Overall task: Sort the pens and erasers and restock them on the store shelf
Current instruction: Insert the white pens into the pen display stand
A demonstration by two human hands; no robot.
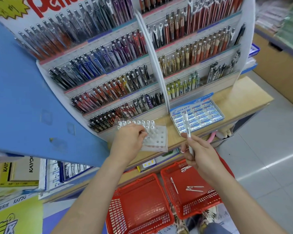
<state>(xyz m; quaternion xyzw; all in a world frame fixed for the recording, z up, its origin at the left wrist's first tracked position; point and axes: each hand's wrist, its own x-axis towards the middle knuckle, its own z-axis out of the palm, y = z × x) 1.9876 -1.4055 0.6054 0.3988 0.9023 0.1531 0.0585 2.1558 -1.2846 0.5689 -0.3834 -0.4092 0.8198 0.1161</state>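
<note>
White-framed, the rack (108, 65) is rising beyond both grips, carrying rows of clipped pens. The wooden counter (243, 92) is running beneath them. Two red baskets are sitting below, nearer the person. The left basket (118, 215) is lying under the left forearm, and the right basket (193, 211), under the right grip (200, 156), is holding a few loose pens (194, 189). The eraser box (197, 115) is resting just beyond that grip. The clear holder (159, 137) is lying under the left grip (130, 137), which is pinching what looks like a slotted pen (143, 132). The right grip is pinching a white pen (187, 125) upright by its lower barrel. That pen is probably handling light, stiff and smooth, so holding it mid-barrel is likely the safest way to guide it into a free hole.
</note>
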